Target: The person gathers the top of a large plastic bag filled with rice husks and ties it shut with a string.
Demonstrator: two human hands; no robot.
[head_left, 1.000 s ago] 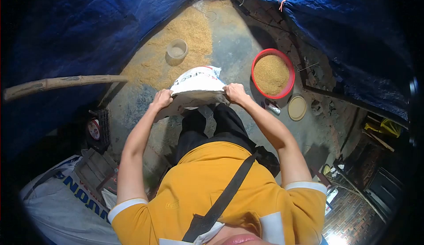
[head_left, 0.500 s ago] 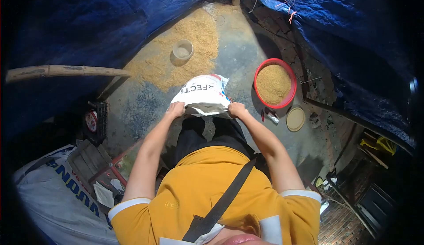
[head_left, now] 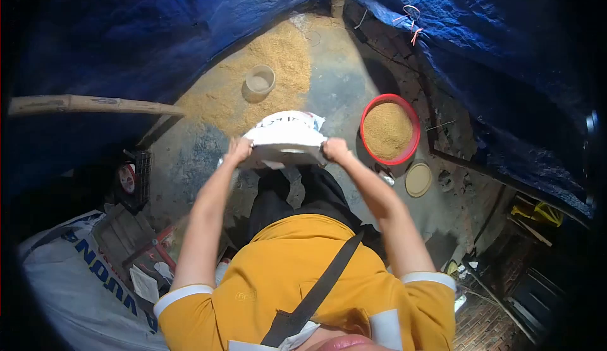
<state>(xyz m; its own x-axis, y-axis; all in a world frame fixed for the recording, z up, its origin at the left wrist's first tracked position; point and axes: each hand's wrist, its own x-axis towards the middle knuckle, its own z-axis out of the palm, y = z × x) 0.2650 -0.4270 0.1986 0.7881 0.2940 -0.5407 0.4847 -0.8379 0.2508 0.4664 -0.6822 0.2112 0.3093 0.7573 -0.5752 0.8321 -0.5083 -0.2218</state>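
A white printed sack point(head_left: 288, 129) hangs in front of my legs, its mouth spread wide toward me. My left hand point(head_left: 238, 151) is closed on the left edge of the mouth, and my right hand point(head_left: 336, 149) grips the right edge. What the sack holds cannot be made out. Beyond it, loose yellowish grain or husks point(head_left: 284, 54) lie spread on the concrete floor, with a round translucent tub point(head_left: 260, 80) standing on them. To the right of the sack is a red basin point(head_left: 416, 129) filled with similar yellowish material point(head_left: 387, 129).
A beige round lid point(head_left: 418, 179) lies below the basin. Blue tarps point(head_left: 126, 41) hang around the space, with a bamboo pole point(head_left: 95, 104) at the left. A dark crate point(head_left: 144, 177) and a large white printed bag point(head_left: 82, 281) stand at the lower left.
Both hands have moved a little apart and slightly upward, stretching the sack's mouth wider. The sack's printed side now shows less.
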